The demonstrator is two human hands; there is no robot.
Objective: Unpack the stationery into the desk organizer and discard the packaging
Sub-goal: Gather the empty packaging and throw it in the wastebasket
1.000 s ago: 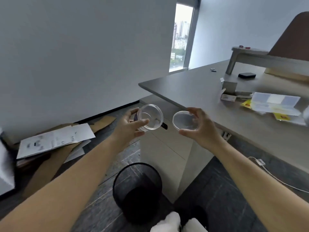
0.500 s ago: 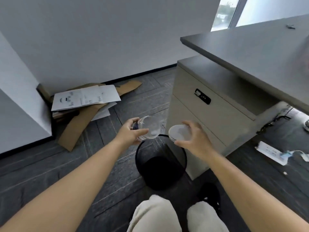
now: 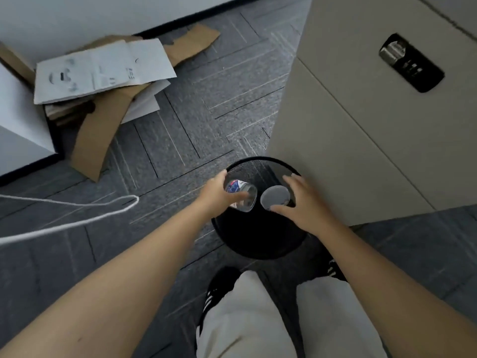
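Biggest thing is the floor (image 3: 211,104), dark grey carpet tiles in a zigzag layout. Next, one beige cabinet (image 3: 361,125) on the right, smooth flat panels, with one black oval lock plate (image 3: 410,63) on its front. Top left there's one messy pile of brown cardboard (image 3: 103,125) with white printed sheets (image 3: 103,68) on top of it, and one thin white cord (image 3: 77,215) loops across the left side.

One round black mesh bin (image 3: 260,164) sits against the cabinet's corner, right in front of the person's light trousers and two black striped shoes.

Both bare arms reach straight out over the bin. The left hand (image 3: 215,195) curls its thumb and fingers round one clear round plastic tub (image 3: 244,196), tipped on its side with a red and blue label showing through, so that grip is wrapped round the tub. The right hand (image 3: 307,202) has its fingers spread, thumb and fingertips at the edge of one clear round lid (image 3: 275,196), lightly pinching it as far as I can tell. Tub and lid sit side by side above the bin's opening, just apart.
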